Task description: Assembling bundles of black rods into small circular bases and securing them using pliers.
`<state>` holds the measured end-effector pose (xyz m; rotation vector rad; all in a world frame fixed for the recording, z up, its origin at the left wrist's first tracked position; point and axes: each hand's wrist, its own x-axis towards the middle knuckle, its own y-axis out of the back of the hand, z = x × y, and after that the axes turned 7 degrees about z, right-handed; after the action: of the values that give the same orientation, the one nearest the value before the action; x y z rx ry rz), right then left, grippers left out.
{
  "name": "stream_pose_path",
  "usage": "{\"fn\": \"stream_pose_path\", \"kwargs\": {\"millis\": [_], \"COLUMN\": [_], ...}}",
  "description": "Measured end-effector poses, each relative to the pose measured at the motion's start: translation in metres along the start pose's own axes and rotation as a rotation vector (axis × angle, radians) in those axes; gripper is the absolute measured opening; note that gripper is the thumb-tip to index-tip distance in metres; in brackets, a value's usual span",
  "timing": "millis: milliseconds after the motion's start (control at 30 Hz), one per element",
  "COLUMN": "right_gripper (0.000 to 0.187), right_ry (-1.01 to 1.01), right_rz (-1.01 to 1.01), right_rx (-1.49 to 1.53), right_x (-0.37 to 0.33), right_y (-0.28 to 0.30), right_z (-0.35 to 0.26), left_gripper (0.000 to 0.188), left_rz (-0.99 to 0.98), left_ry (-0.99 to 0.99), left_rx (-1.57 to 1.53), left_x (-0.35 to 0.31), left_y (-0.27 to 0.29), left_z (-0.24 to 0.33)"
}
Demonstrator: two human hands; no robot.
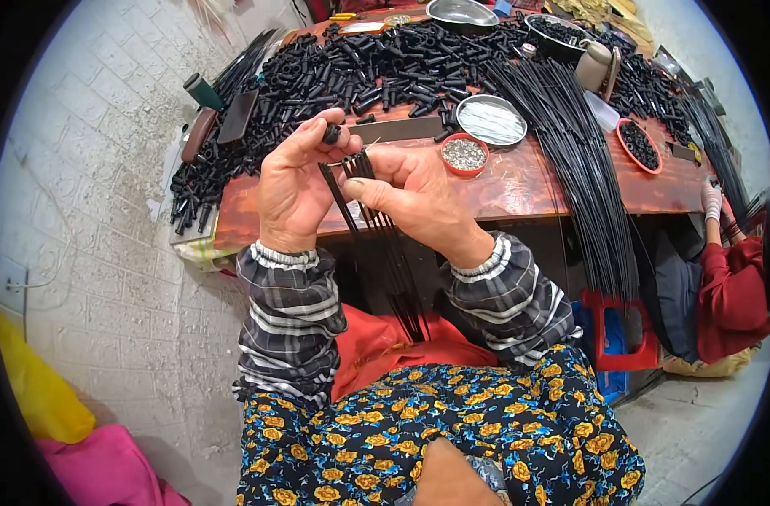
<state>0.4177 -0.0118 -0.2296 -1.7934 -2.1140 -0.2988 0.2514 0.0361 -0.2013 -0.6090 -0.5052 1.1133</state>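
Observation:
My left hand [290,192] is raised with its palm turned inward, pinching a short black cylindrical piece [332,134] between thumb and fingers. Close beside it, my right hand [423,196] grips several thin black rods [404,295]. Their upper ends stick out above my right thumb, and the lower ends hang toward my lap over a red cloth [364,346]. Both hands are above the near edge of the reddish wooden table [520,196]. Some of the left fingers are hidden behind the rods and the right hand.
A heap of black tubular parts [343,72] covers the table's far side. Nearby stand a red bowl of small metal pieces [465,155] and a metal bowl of white strips [491,121]. Long black rods [570,160] overhang the edge. A co-worker's gloved hand [711,199] is at right.

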Motion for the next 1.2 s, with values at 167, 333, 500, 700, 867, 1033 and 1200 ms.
{"fn": "stream_pose_path", "kwargs": {"millis": [167,333,500,700,867,1033,1200], "right_gripper": [0.013,0.019,0.019,0.017,0.014,0.015,0.013], "right_ry": [0.037,0.029,-0.008,0.013,0.028,0.012,-0.011], "right_rz": [0.030,0.061,0.053,0.061,0.093,0.078,0.062], "right_rx": [-0.071,0.084,0.069,0.105,0.061,0.060,-0.053], "right_x": [0.001,0.002,0.004,0.007,0.008,0.009,0.009], "right_y": [0.004,-0.003,0.000,-0.002,-0.003,-0.003,-0.003], "right_z": [-0.010,-0.006,0.001,0.004,0.004,0.003,0.004], "left_gripper": [0.027,0.024,0.022,0.015,0.012,0.010,0.008], "left_rz": [0.049,0.135,0.227,0.203,0.239,0.236,0.231], "left_ry": [0.009,-0.009,0.040,0.039,0.008,-0.005,-0.016], "left_rx": [0.055,0.092,0.026,-0.020,-0.011,-0.015,-0.002], "left_x": [-0.004,-0.007,-0.008,-0.006,-0.005,-0.003,0.001], "left_y": [-0.013,-0.015,-0.015,-0.004,-0.007,-0.003,-0.001], "left_z": [-0.002,-0.002,-0.006,-0.005,-0.006,-0.005,-0.004]}}
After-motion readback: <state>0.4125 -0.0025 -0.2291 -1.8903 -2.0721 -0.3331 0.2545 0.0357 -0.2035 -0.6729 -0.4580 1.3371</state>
